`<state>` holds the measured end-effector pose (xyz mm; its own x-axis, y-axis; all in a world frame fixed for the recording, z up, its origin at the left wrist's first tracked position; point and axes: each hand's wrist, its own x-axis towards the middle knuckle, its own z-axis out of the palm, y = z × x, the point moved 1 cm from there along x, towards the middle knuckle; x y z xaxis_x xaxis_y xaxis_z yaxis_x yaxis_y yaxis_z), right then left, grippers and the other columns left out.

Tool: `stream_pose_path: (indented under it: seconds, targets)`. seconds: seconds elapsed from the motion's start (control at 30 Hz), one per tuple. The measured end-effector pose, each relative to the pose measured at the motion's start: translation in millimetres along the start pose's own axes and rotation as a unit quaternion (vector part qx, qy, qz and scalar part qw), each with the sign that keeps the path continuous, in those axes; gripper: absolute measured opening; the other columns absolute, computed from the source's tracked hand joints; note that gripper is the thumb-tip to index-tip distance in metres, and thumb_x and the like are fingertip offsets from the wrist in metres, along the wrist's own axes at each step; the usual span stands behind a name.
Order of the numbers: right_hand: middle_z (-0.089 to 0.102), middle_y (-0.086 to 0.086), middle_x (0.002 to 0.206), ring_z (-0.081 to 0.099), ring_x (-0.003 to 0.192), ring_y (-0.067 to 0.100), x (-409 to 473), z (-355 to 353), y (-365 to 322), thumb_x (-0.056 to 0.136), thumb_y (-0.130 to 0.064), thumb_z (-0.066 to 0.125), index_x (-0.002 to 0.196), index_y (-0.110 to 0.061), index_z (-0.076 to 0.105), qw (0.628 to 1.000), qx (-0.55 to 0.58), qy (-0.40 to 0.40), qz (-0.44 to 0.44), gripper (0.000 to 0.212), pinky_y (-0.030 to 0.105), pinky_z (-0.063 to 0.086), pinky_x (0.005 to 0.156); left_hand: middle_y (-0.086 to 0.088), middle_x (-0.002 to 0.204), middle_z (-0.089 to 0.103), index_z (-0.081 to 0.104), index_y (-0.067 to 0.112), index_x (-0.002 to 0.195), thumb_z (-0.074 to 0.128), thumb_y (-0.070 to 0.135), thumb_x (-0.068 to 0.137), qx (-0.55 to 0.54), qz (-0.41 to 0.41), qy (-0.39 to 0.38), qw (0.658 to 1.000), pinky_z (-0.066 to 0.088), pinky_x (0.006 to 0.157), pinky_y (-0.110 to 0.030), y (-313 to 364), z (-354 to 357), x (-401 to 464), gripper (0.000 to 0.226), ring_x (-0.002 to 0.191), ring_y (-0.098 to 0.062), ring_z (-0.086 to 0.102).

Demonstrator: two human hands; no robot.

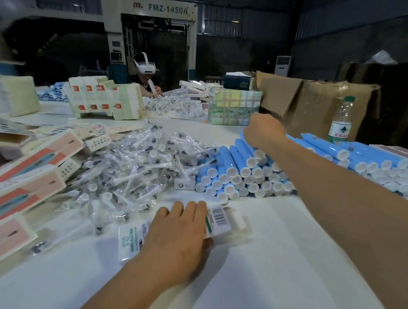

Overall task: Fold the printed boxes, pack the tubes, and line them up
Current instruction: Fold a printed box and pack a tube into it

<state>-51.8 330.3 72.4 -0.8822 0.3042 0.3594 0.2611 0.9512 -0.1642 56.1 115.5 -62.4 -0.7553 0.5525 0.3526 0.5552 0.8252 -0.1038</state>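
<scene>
My left hand [180,232] lies over a printed white box [220,221] on the white table, fingers curled round its edge; a barcode shows on the box's top. Under my wrist is a flat printed sheet [129,240]. My right hand [265,132] reaches far over the pile of blue tubes with white caps [240,171], fingers curled down onto a tube at the pile's top; what it grips is hidden. More blue tubes [367,158] lie to the right.
A heap of bagged brush heads [137,164] fills the middle. Folded pink and white boxes [19,189] line the left edge. Flat carton stacks [103,99], a cardboard box [317,102] and a water bottle [341,120] stand behind. A person [146,78] works opposite.
</scene>
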Motion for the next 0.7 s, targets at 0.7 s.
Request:
stream_pose_path:
  seconds: [0.7]
  targets:
    - [0.062,0.008,0.084,0.053,0.037,0.016,-98.9,-13.5,48.5,0.089,-0.009,0.059,0.147,-0.032,0.022,0.783,0.611,0.1,0.055,0.072,0.023,0.041,0.035,0.004,0.136,0.035,0.009,0.019,0.145,0.027,0.058,0.094,0.007,-0.02,0.012,1.0,0.031,0.091,-0.034,-4.7,-6.4,1.1,0.067,0.118,-0.02,0.037]
